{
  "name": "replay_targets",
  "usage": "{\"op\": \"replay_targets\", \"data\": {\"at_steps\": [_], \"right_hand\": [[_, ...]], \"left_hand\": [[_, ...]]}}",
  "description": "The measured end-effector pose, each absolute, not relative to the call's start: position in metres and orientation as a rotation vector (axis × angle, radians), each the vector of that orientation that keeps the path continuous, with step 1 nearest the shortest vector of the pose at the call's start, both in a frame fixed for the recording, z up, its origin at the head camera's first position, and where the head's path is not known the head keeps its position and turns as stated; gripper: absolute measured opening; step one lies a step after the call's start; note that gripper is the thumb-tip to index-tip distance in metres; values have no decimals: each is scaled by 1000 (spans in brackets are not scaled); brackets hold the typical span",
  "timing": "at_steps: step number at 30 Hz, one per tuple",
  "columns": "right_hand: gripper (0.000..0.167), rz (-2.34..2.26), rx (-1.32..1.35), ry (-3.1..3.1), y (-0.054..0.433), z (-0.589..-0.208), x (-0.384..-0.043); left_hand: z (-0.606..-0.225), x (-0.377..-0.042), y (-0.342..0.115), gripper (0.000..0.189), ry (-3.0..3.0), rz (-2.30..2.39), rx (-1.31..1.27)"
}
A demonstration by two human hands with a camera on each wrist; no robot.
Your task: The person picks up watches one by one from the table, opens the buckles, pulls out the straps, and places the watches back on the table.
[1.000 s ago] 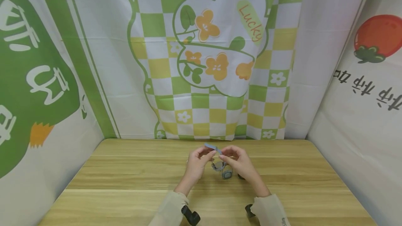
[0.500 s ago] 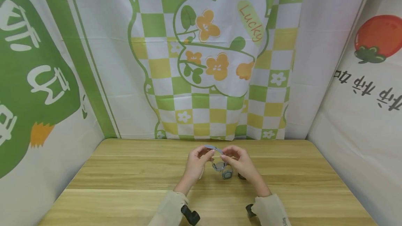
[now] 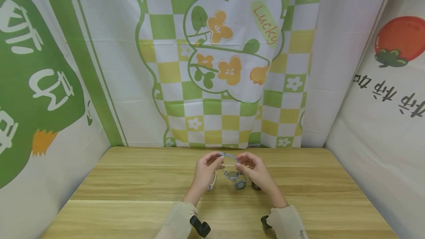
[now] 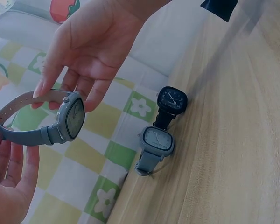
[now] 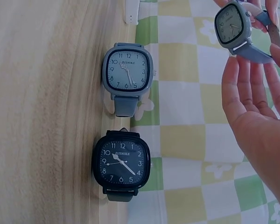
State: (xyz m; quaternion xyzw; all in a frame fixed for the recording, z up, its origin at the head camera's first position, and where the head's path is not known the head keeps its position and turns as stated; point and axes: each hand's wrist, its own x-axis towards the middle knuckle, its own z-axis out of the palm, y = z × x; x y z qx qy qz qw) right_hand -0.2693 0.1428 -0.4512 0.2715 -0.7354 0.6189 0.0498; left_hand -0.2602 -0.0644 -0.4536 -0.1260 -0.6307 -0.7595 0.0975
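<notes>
A wristwatch (image 4: pixel 73 119) with a blue-grey strap (image 4: pixel 25 136) is held up between both hands, its strap closed in a loop and its pale dial hanging lowest. My left hand (image 3: pixel 203 170) pinches the loop on the left, near the buckle. On the other side my right hand (image 3: pixel 255 169) pinches the strap between thumb and fingers. In the right wrist view the dial of the held watch (image 5: pixel 232 25) faces the camera, beyond the right fingers. Beneath the hands, a grey-blue watch (image 5: pixel 127 70) and a black watch (image 5: pixel 121 161) stand on the table.
A white watch (image 3: pixel 211 182) stands on the wooden table (image 3: pixel 149 183), partly hidden by the left hand. A green and yellow checked cloth (image 3: pixel 229 121) hangs behind the table's back edge. Printed white cloths flank both sides. Black camera mounts (image 3: pixel 200 227) sit on the wrists.
The strap's buckle part has shifted left toward my left hand, and the loop shows rounder. My left hand has drawn slightly left, uncovering more of the white watch.
</notes>
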Motion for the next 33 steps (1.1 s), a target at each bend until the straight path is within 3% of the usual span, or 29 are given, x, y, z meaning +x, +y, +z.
{"op": "replay_targets", "data": {"at_steps": [6,33], "right_hand": [[25,1792,924,-2169,141,-451,-271],[22,1747,900,-2174,142,-451,-271]], "left_hand": [[-455,-260,-63,22,-1903,-2228,-376],[-454,-259,-63,23,-1960,-2217,-395]]}}
